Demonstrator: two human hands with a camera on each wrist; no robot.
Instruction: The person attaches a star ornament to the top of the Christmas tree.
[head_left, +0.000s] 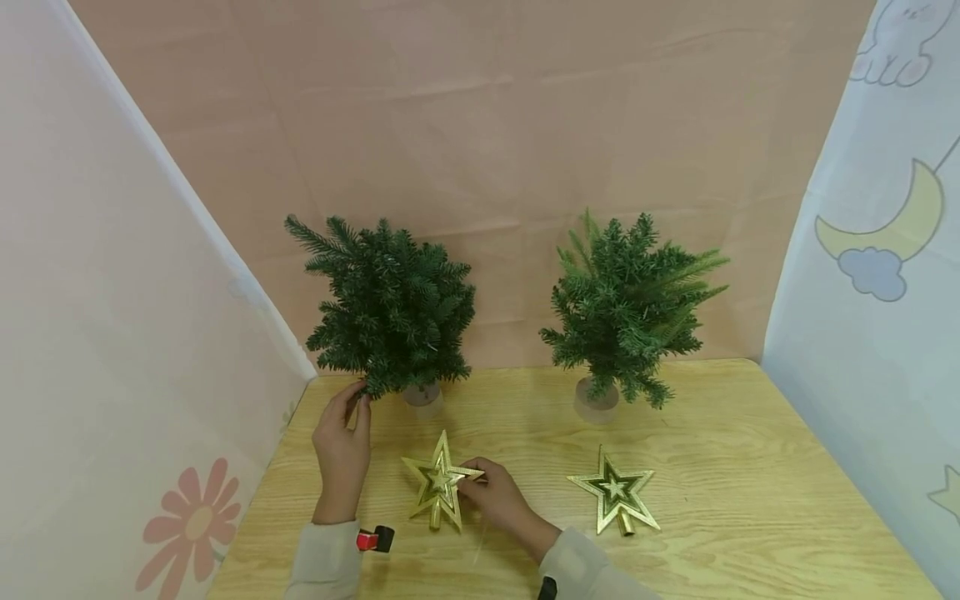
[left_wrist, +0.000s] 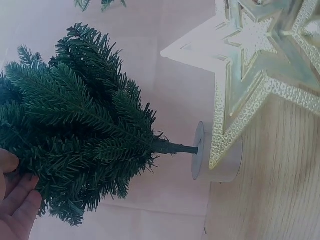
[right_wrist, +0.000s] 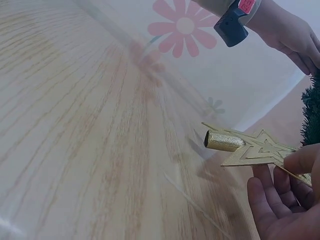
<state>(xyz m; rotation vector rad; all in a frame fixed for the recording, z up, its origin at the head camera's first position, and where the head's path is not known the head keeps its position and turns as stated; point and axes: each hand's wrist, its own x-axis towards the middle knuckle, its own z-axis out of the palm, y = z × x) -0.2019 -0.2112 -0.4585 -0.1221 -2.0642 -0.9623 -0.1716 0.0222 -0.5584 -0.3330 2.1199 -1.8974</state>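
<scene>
On the left of the table stands a small green artificial Christmas tree [head_left: 390, 304] on a round pale base [head_left: 424, 402]. My left hand [head_left: 342, 446] is at its lower left side, thumb and fingers pinching a branch tip. In the left wrist view, fingers of that hand [left_wrist: 20, 200] show among the needles. With my right hand [head_left: 498, 498] I pinch one point of a gold star tree topper [head_left: 439, 480], holding it above the table in front of this tree. The right wrist view shows the star's hollow tube [right_wrist: 224, 140], its end facing away from the tree.
A second small Christmas tree [head_left: 626, 304], with some lighter green sprigs, stands on the right on its own base [head_left: 597, 402]. Before it a second gold star topper [head_left: 615, 490] lies on the wooden table [head_left: 735, 467]. Fabric walls [head_left: 510, 125] enclose the back and sides.
</scene>
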